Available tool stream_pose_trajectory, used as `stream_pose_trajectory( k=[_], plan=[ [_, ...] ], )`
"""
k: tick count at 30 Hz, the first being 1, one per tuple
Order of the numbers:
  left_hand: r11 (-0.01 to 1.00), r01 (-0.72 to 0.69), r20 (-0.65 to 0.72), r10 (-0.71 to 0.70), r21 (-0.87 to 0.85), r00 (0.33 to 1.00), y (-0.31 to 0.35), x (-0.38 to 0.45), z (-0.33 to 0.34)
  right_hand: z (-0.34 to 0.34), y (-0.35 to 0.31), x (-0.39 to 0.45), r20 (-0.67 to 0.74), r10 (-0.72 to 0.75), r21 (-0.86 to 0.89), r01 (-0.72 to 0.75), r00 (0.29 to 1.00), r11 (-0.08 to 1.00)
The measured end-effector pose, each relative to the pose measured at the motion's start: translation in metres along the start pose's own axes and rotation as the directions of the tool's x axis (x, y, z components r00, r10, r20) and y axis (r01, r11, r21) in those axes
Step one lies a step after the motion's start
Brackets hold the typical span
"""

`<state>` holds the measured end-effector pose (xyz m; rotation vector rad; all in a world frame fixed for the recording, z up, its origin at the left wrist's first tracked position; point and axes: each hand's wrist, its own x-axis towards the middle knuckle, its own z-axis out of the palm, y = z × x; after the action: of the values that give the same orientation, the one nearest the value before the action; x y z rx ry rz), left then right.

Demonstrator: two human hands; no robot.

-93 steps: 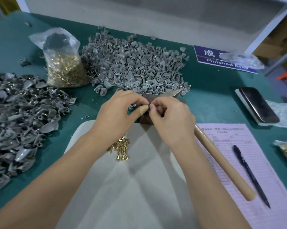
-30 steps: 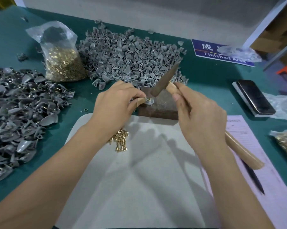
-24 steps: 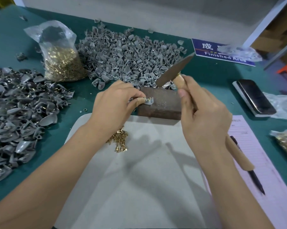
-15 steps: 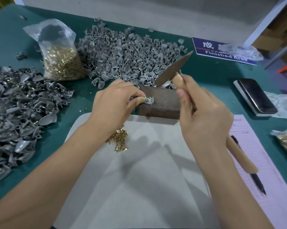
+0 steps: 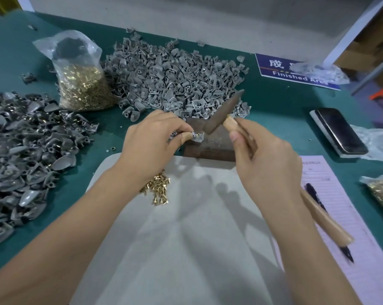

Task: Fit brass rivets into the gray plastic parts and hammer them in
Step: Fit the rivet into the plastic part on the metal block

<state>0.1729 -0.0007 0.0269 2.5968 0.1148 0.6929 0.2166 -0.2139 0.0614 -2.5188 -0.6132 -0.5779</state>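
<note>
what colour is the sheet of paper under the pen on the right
Pale pink with printed lines, the paper under the pen; head view shows it.

The hammer (image 5: 221,114) has a dull, rusty brown metal head on a smooth pale wooden handle. The block (image 5: 212,144) under it is rough, rust-stained metal. Loose rivets (image 5: 157,189) shine as polished brass on a matt gray cloth (image 5: 186,238). Heaped parts (image 5: 175,78) are matt gray plastic. The bag (image 5: 80,73) is clear, crinkled film. The worktop (image 5: 274,111) is matt green, the phone (image 5: 338,130) glossy black.

Hammer handle (image 5: 324,221) middle hidden inside right hand (image 5: 267,168)
</note>
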Motion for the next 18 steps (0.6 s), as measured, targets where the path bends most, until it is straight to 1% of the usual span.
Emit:
stream_pose_trajectory(
  k=[2,4,8,10,12,13,16,18],
  plan=[
    [1.000,0.003,0.002,-0.003,0.001,1.000,-0.001,0.000,0.000,0.002,0.007,0.005,0.075,0.155,0.163,-0.165,0.985,0.973],
    [1.000,0.010,0.009,-0.010,-0.003,1.000,-0.001,0.001,0.000,0.006,0.013,0.007,0.138,0.247,0.273,-0.276,0.959,0.922],
    [1.000,-0.007,0.018,0.007,0.003,1.000,0.000,0.001,-0.003,0.014,0.015,0.008,0.153,0.262,0.275,-0.295,0.953,0.915],
    [1.000,0.000,0.020,-0.001,0.005,1.000,0.000,0.000,-0.004,0.017,0.012,0.009,0.144,0.257,0.195,-0.282,0.956,0.940],
    [1.000,0.009,0.018,-0.009,0.010,1.000,0.002,-0.001,-0.003,0.018,0.010,0.009,0.107,0.224,-0.004,-0.225,0.969,0.974],
    [1.000,0.016,0.019,-0.016,0.013,1.000,0.003,-0.001,-0.003,0.018,0.008,0.008,0.107,0.198,-0.075,-0.191,0.974,0.979],
    [0.999,0.042,0.029,-0.043,0.012,0.999,0.005,-0.003,-0.003,0.018,0.003,0.008,0.149,0.178,-0.109,-0.162,0.973,0.981],
    [0.999,0.040,0.018,-0.041,0.014,0.999,0.007,-0.008,-0.008,0.016,-0.002,0.007,0.144,0.141,-0.172,-0.116,0.979,0.978]
  ],
)
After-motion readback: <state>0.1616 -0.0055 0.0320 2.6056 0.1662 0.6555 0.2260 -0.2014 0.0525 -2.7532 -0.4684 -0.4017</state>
